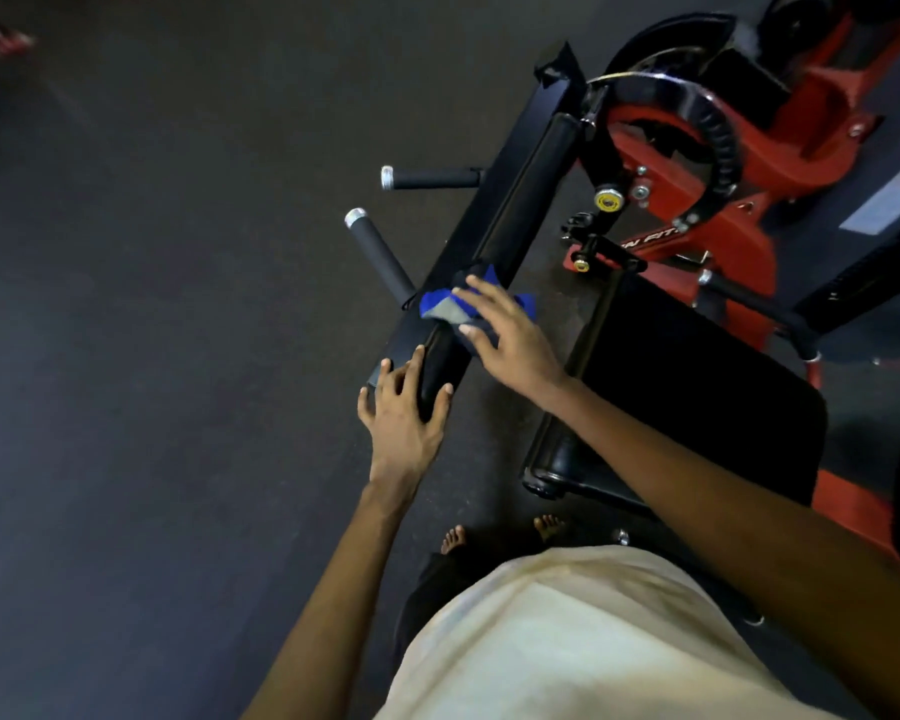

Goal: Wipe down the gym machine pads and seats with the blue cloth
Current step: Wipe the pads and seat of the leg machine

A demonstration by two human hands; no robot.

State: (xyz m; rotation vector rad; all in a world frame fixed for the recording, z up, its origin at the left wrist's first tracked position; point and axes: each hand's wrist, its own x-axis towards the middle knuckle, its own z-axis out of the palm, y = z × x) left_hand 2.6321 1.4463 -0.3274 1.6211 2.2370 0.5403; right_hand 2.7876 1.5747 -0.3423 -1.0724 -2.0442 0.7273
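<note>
Wiping the pad (531,189), the flat right hand (510,335) presses the cloth (437,304) near its near end, the open left hand (401,407) steadying; next probably sweep farther.

1. A gym is indicated by a red machine (749,252) fitted with black pads (531,200) and a seat (697,387).
2. Grip handles (432,178) are seen on it.
3. Dark flooring (152,356) is laid throughout.

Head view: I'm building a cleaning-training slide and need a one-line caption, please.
Right hand presses the blue cloth onto the long black pad while the left hand rests on its near end.
</note>
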